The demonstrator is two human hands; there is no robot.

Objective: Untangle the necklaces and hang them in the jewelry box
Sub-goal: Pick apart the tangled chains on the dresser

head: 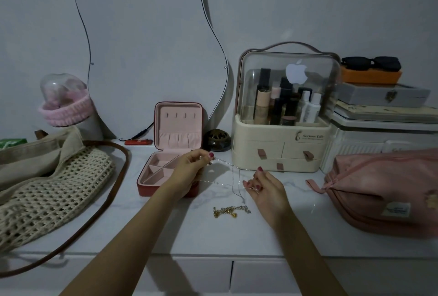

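Observation:
A thin silver necklace chain (233,172) is stretched in the air between my two hands, with loops hanging down from its middle. My left hand (192,172) pinches one end of it just in front of the open pink jewelry box (166,153). My right hand (263,189) pinches the other part of the chain lower and to the right. The box lid stands upright and shows a row of small hooks (181,115) with nothing on them. A gold chain with charms (231,211) lies bunched on the white tabletop below my hands.
A crochet bag (47,191) with a brown strap lies at the left. A cream cosmetics organiser (282,129) stands at the right, with a pink pouch (384,191) in front of stacked boxes. A dark round pot (216,140) sits beside the jewelry box. A wavy mirror (147,47) leans on the wall.

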